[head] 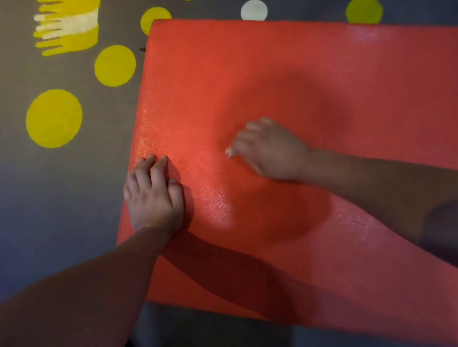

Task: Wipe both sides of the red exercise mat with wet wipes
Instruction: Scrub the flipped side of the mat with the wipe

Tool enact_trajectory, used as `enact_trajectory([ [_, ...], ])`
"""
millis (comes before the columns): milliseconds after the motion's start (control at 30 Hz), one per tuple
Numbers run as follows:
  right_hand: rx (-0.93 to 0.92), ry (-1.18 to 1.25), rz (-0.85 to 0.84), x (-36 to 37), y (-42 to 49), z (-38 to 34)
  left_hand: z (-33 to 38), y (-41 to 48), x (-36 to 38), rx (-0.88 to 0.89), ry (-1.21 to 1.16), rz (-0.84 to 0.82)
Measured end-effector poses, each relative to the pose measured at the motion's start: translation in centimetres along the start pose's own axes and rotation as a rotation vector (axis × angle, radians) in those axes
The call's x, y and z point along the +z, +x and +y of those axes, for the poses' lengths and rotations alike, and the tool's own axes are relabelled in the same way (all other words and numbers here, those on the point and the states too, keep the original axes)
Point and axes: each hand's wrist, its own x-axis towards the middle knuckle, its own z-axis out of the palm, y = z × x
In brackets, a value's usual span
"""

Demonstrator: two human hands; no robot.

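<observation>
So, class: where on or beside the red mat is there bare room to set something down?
Free: the red mat top right beyond the right hand; the grey floor left of the left hand. Crowded: the mat's left middle, where both hands sit.

Red mat [278, 71]; grey floor [14, 191], yellow dots [54, 118], 1 white dot [254, 10].

A playroom-like space: grey floor [53, 193] painted with yellow dots [54, 118].
</observation>
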Motion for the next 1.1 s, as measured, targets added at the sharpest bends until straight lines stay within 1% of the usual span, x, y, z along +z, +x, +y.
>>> enact_trajectory([
  [33,0.089,-0.060,0.056,-0.1,0.2,1.9,0.0,0.0,0.0,0.002,-0.003,0.002],
  [67,0.218,-0.101,0.116,-0.4,0.2,4.0,0.0,-0.1,0.0,0.004,-0.004,0.006],
  [133,0.464,-0.121,0.177,-1.0,-0.2,6.6,0.0,-0.1,0.0,0.008,-0.006,0.016],
  [167,0.538,-0.118,0.184,-1.0,-0.3,6.7,0.0,-0.1,0.0,0.011,-0.008,0.023],
  [233,0.595,-0.094,0.197,-0.6,-0.3,4.8,0.0,-0.2,0.0,0.015,-0.007,0.032],
  [300,0.563,-0.025,0.188,0.2,-0.8,1.4,0.0,-0.2,0.0,0.018,-0.005,0.034],
  [333,0.508,0.021,0.163,0.8,-1.4,-0.6,0.0,-0.2,0.0,0.023,-0.003,0.034],
  [433,0.257,0.133,0.045,1.4,-4.3,-6.1,0.0,-0.3,0.0,0.034,0.007,0.042],
  [500,0.108,0.172,-0.016,0.9,-6.0,-7.3,0.0,-0.3,0.0,0.028,0.007,0.046],
  [533,0.075,0.137,-0.040,0.5,-6.5,-7.0,0.0,-0.3,-0.1,0.025,0.005,0.044],
  [567,0.087,0.075,-0.043,0.4,-6.9,-6.1,0.1,-0.4,-0.1,0.027,0.004,0.043],
  [600,0.152,0.009,-0.018,0.3,-7.2,-5.0,0.1,-0.5,-0.2,0.033,0.002,0.044],
  [633,0.269,-0.042,0.033,0.1,-7.6,-3.6,0.1,-0.5,-0.2,0.037,0.001,0.043],
  [667,0.424,-0.070,0.086,-0.1,-8.0,-2.5,0.0,-0.6,-0.3,0.038,-0.001,0.042],
  [733,0.727,-0.090,0.132,-0.3,-8.7,-1.9,-0.1,-0.7,-0.3,0.041,0.003,0.038],
  [767,0.810,-0.082,0.136,-0.2,-8.9,-2.6,-0.2,-0.8,-0.4,0.050,0.013,0.033],
  [800,0.827,-0.062,0.131,0.1,-8.9,-4.0,-0.2,-0.8,-0.4,0.060,0.013,0.023],
  [833,0.786,-0.027,0.125,0.5,-8.9,-5.8,-0.3,-0.8,-0.6,0.065,-0.007,0.004],
  [933,0.553,0.095,0.105,2.1,-9.5,-12.4,-0.5,-2.0,-1.8,0.057,-0.122,-0.052],
  [1000,0.377,0.132,0.039,2.5,-10.2,-16.5,-1.2,-4.5,-3.0,0.085,-0.117,-0.012],
  [1067,0.189,0.119,-0.038,2.4,-10.5,-17.9,-2.3,-7.8,-3.7,0.071,-0.090,0.026],
  [1100,0.136,0.088,-0.054,2.1,-10.3,-17.4,-2.8,-9.3,-3.8,0.045,-0.078,0.031],
])
